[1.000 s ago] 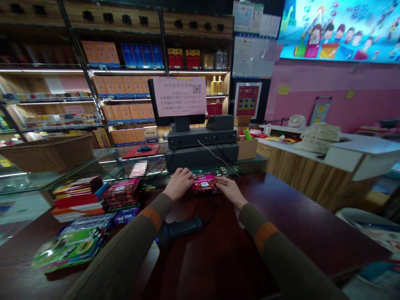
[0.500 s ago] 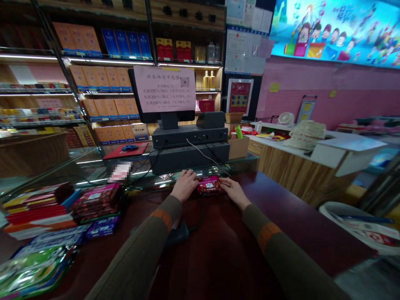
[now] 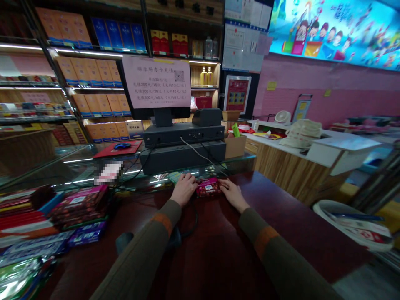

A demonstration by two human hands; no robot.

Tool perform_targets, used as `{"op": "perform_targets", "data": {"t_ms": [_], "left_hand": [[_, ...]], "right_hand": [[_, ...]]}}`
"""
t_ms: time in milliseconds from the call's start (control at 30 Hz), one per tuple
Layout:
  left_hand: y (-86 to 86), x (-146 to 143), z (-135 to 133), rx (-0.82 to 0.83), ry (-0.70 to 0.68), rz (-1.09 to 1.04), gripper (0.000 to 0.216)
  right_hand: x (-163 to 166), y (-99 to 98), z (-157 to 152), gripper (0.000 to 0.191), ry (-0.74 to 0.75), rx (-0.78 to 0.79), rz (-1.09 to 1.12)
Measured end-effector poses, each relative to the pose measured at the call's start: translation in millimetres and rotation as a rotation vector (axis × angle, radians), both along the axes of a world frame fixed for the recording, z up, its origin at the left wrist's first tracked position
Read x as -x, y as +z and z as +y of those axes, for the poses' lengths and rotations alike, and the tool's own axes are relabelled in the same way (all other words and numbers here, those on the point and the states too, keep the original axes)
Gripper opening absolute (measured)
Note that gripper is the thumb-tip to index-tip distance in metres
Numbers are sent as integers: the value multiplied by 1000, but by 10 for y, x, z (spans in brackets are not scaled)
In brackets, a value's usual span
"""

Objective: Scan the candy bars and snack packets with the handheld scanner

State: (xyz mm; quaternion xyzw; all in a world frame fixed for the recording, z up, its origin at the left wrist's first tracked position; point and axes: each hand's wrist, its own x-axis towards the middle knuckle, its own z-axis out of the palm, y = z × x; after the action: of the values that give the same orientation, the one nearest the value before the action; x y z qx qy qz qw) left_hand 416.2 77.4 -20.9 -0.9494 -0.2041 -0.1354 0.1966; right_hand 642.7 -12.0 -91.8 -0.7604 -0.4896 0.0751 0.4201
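A magenta and dark-brown chocolate packet [image 3: 208, 187] lies flat on the far part of the dark red table, near its glass edge. My left hand [image 3: 185, 188] grips its left end with bent fingers, partly covering it. At the opposite end, my right hand [image 3: 231, 193] has thumb and fingers closed on the packet's edge. Off to the left, a stack of similar chocolate packets [image 3: 79, 206] stands on the table. Purple-blue packets [image 3: 87, 233] lie under and before that stack. A dark device with a cable [image 3: 175, 241] is mostly hidden beneath my left forearm.
Behind the packet stand a dark cash register base [image 3: 184, 157] and a monitor with a pink paper sign [image 3: 158, 83]. Green shiny bags [image 3: 20, 277] lie at the near left. A white bin [image 3: 353, 227] stands right of the table [image 3: 281, 225].
The view has swung slightly right, so the surroundings sit further left. Both hands stay at the packet's two ends; the packet shows little movement on the table.
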Motion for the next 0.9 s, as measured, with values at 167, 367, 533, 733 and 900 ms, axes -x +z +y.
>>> {"op": "perform_targets", "data": {"t_ms": [167, 367, 533, 733, 900], "left_hand": [[19, 38, -50, 32, 10, 8, 17], [-3, 90, -83, 36, -12, -8, 21], [-68, 132, -95, 21, -18, -36, 24], [-138, 159, -107, -59, 16, -64, 28], [-181, 203, -105, -90, 37, -47, 33]], "right_hand": [[27, 33, -34, 36, 36, 83, -77], [102, 90, -107, 37, 17, 128, -245], [149, 132, -153, 39, 15, 171, -289], [197, 174, -180, 41, 15, 207, -284], [222, 205, -223, 45, -11, 230, -276]]}}
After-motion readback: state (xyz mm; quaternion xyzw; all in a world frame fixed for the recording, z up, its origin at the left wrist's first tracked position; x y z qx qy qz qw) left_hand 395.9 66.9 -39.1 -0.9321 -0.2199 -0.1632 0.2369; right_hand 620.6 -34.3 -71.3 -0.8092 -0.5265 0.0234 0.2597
